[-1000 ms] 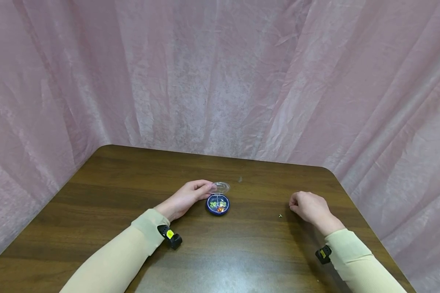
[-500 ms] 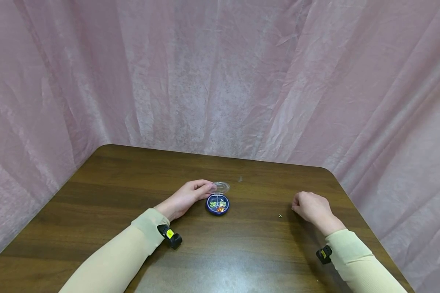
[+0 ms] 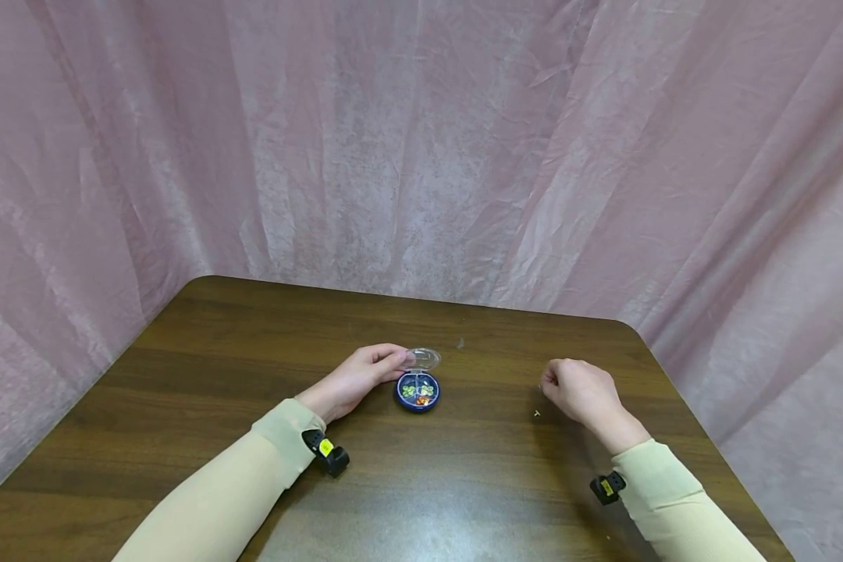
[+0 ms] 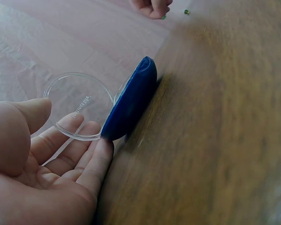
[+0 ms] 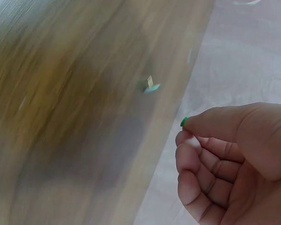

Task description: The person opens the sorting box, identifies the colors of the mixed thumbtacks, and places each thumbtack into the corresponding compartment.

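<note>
A round blue compartment case [image 3: 417, 393] stands on the table with its clear hinged lid [image 3: 426, 359] raised. Small green, yellowish and orange-red pieces lie in separate compartments. My left hand [image 3: 357, 380] pinches the lid's edge between thumb and fingers, and a fingertip touches the blue base [image 4: 131, 101]. My right hand [image 3: 585, 393] hovers over the right part of the table, thumb and index finger pinching a small green-headed paper fastener [image 5: 184, 121], its shaft hidden. A second paper fastener [image 5: 151, 85], green with a gold-coloured prong, lies on the table just left of that hand.
The brown wooden table [image 3: 267, 312] has rounded far corners. Pink curtains [image 3: 407, 156] hang behind it and at both sides. A tiny pale scrap or mark [image 3: 460, 343] shows beyond the case. Each wrist carries a black camera [image 3: 607, 488].
My right hand first drew slightly right, then moved left and a little away from me, nearer the loose paper fastener. My left hand and the case have stayed in place.
</note>
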Action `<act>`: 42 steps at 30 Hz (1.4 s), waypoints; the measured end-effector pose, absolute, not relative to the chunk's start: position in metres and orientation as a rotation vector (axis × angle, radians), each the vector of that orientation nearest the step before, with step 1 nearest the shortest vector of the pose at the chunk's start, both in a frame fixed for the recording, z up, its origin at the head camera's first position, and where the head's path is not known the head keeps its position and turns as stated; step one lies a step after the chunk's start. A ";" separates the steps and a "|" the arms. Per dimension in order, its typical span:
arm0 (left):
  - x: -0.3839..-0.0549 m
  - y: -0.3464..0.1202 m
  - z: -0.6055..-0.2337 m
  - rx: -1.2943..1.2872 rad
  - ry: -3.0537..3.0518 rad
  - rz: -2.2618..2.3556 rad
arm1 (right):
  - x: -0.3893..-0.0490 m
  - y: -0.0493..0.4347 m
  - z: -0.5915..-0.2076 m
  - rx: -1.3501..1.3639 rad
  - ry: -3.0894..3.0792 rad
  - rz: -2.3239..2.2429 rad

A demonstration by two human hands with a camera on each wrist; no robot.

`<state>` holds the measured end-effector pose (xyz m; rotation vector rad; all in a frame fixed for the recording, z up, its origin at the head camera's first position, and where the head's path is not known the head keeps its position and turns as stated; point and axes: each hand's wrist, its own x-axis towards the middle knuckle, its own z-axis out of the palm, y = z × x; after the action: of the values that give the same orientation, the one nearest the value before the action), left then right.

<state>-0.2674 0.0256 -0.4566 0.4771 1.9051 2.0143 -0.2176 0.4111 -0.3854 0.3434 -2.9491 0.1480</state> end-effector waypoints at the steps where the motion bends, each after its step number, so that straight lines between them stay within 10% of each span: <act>1: -0.267 0.025 -0.457 0.474 1.904 2.013 | -0.218 0.408 -0.385 0.345 -2.942 0.171; 42: -0.266 0.027 -0.453 0.434 1.918 2.000 | -0.218 0.317 -0.370 0.487 -2.792 1.534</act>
<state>-0.2665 0.0269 -0.4527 0.4342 1.9182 2.0000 -0.2179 0.3172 -0.3699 0.4871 -2.7916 1.5336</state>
